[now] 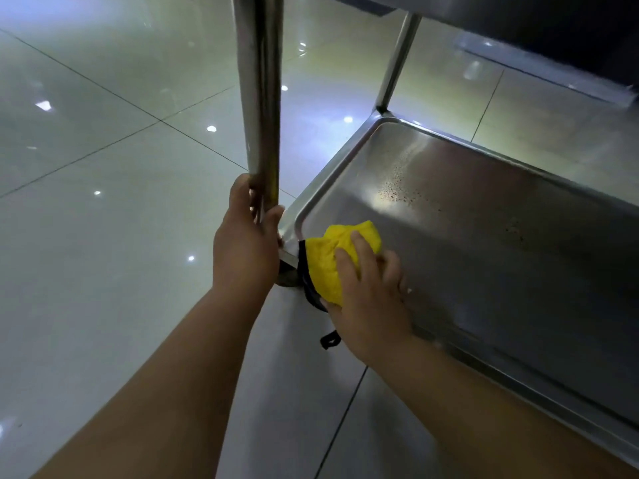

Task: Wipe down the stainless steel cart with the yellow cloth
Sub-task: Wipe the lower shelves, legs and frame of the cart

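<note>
The stainless steel cart's bottom shelf (484, 236) fills the right half of the head view, with a raised rim and brown specks near its middle. My left hand (247, 243) grips the near upright leg (261, 98) just above the shelf corner. A bunched yellow cloth (332, 261) with a black edge lies on the shelf's near left corner. My right hand (370, 299) presses on it, fingers curled over the cloth. Part of the cloth is hidden under that hand.
Glossy pale floor tiles (103, 202) surround the cart on the left and in front. A second leg (397, 60) rises at the far corner. The upper shelf's underside (518, 15) hangs over the top right. A caster sits below the near corner.
</note>
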